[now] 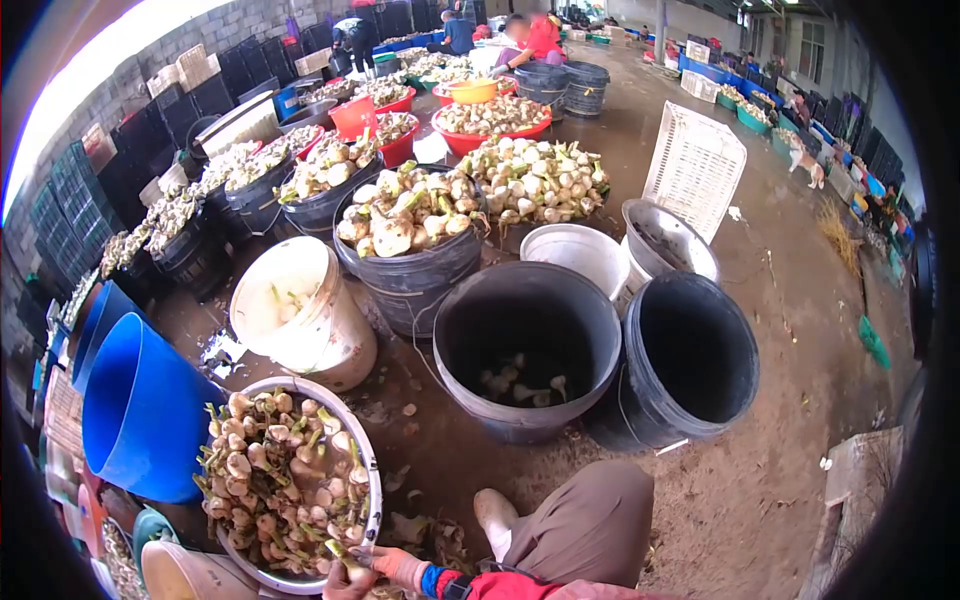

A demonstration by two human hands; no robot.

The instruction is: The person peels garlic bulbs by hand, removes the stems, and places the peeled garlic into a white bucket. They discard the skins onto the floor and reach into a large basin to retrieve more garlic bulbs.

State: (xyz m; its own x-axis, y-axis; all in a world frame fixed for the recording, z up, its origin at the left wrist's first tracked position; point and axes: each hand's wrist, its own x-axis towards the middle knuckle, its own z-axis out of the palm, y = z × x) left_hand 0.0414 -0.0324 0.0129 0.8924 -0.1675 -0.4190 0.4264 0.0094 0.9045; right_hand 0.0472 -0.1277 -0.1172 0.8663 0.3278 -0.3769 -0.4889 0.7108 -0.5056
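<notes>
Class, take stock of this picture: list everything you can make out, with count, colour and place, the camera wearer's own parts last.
Bulbs: too many to count, pale with greenish stalks, mostly heaped in containers
Round basin: one, white-rimmed, lower left
Blue buckets: two, blue, left
White bucket: one, off-white, left of centre
Black buckets: several, black, centre and behind
White tub: one, white, behind centre
White crate: one, white, upright, right of centre
Red basins: several, red, upper middle
Yellow basin: one, yellow, upper middle
Stacked crates: many, dark, left wall
People: several, mixed clothing, background
Animal: one, tan and white, right
Floor: one, brown, throughout
Leg: one, brown trouser, bottom centre
Boot: one, whitish, beside leg
Left hand: one, bottom edge
Right hand: one, orange near wrist, red sleeve, basin's lower edge
</notes>
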